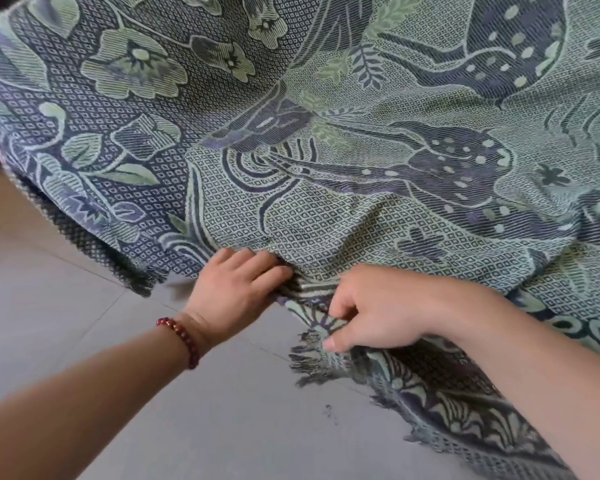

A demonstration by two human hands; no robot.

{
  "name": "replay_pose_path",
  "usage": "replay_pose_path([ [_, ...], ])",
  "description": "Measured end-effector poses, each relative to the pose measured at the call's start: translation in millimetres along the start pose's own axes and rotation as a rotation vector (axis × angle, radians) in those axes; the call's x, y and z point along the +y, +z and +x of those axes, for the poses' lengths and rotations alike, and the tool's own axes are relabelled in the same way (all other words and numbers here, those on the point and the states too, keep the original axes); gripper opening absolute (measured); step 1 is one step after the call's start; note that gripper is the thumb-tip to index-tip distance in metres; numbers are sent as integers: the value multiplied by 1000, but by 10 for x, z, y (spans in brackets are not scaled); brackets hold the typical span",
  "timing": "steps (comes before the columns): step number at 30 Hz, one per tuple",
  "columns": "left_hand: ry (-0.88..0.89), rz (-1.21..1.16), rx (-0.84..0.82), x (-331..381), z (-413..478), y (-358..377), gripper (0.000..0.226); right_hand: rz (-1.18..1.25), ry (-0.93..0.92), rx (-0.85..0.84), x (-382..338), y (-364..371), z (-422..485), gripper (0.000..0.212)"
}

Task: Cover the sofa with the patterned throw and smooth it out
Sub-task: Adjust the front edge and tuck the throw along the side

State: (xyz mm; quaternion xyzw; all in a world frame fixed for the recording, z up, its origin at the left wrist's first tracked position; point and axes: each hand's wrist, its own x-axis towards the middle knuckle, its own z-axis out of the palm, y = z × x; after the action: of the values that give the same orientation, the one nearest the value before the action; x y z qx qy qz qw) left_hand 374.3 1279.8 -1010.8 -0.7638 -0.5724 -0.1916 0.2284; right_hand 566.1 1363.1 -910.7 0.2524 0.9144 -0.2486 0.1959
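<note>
The patterned throw (pixel 361 150) spreads beyond both hands; at its fringed near edge the left hand (pixel 236 289) presses straight fingers into a fold, the right hand (pixel 371 313) just beside it pinching the hem.

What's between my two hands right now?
Only cloth: a bunched fold of the throw, its striped border, fills the gap between the left hand and the right hand. The head view shows it.
</note>
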Motion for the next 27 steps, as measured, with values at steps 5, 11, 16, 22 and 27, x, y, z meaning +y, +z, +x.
replay_pose_path([
  [5, 105, -9, -32, -103, -104, 94, 28, -30, 122, -100, 46, 1, 25, 41],
  [11, 197, 189, -32, -226, -528, 54, 62, -241, 76, -207, -99, 221, 153, 33],
  [16, 293, 153, 86, -122, -480, -103, 47, -315, 151, -270, -86, 249, 327, 26],
  [22, 247, -239, -99, -171, -285, -126, 29, -341, 199, -175, 44, 238, 415, 18],
  [27, 151, -177, -157, -180, -270, -41, 8, -320, 80, 10, 108, 243, 378, 20],
])
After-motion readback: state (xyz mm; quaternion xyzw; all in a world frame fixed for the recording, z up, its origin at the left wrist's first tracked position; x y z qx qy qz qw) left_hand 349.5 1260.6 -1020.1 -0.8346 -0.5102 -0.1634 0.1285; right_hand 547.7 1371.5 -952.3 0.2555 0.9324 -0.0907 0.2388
